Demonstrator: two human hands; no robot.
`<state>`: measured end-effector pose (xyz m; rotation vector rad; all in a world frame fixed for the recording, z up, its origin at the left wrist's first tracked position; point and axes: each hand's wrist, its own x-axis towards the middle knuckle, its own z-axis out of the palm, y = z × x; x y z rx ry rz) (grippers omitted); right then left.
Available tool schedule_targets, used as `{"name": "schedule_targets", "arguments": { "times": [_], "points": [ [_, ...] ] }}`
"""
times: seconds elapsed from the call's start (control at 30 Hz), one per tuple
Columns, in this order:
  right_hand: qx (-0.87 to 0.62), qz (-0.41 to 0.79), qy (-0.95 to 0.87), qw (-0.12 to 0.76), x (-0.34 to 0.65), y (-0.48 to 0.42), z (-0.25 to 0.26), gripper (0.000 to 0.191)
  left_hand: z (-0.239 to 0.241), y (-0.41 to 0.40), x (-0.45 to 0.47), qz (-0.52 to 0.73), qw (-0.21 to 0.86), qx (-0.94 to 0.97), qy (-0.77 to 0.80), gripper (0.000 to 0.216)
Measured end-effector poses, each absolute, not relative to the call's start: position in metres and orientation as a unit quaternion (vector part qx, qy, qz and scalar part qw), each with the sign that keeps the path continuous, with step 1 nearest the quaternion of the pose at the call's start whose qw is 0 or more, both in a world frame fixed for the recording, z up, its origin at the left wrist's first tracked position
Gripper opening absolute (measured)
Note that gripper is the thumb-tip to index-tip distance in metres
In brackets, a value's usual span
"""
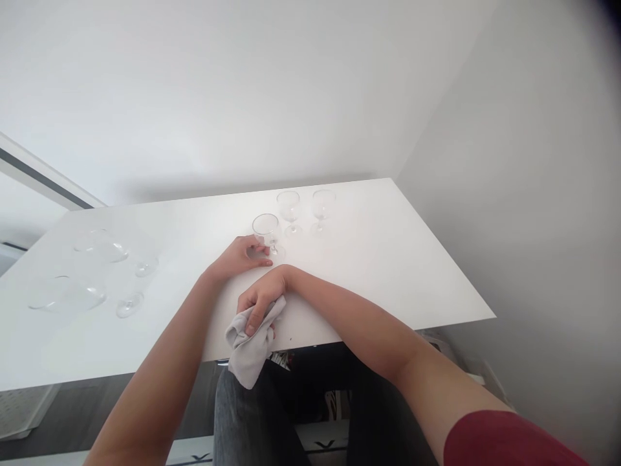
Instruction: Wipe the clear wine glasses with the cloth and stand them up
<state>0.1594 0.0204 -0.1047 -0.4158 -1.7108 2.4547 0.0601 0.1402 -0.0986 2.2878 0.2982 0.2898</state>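
My left hand [245, 254] is at the stem and foot of a clear stemmed glass [266, 226] standing on the white table. Its thumb and fingers are curved and apart, with a gap between them. In front of it, near the table's edge, my right hand [259, 298] is closed on a crumpled light grey cloth [250, 356], part of which hangs past the edge. Just behind the first glass stand two more stemmed glasses, one in the middle [288, 206] and one to the right [324, 204].
On the left of the white table [388, 272] are two larger stemmed glasses, a nearer one [87, 296] and a farther one [116, 251], looking stretched by the lens. A wall is behind the table. A white perforated basket [24, 414] is below at left.
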Motion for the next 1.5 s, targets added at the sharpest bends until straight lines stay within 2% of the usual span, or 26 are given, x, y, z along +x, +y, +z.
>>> {"name": "schedule_targets", "arguments": {
  "times": [0.23,0.37,0.5,0.63,1.13,1.5],
  "points": [
    [-0.149,0.806,-0.57,0.058,0.158,0.022,-0.105,0.036,-0.09,0.127,0.065,0.091,0.337,0.937,0.008,0.014],
    [-0.128,0.805,-0.577,0.052,0.159,0.023,-0.105,0.032,-0.089,0.12,0.069,0.068,0.359,0.93,-0.038,0.019],
    [-0.119,0.804,-0.58,0.058,0.16,0.023,-0.103,0.031,-0.092,0.118,0.072,0.101,0.312,0.944,-0.021,0.023],
    [-0.123,0.8,-0.583,0.07,0.159,0.022,-0.103,0.032,-0.093,0.113,0.077,0.08,0.259,0.962,-0.04,0.028],
    [-0.117,0.776,-0.616,0.061,0.158,0.025,-0.097,0.033,-0.104,0.098,0.091,0.037,0.169,0.983,-0.061,0.047],
    [-0.158,0.772,-0.614,0.053,0.159,0.023,-0.089,0.042,-0.098,0.095,0.093,0.019,0.21,0.974,-0.079,0.047]
  ]
}}
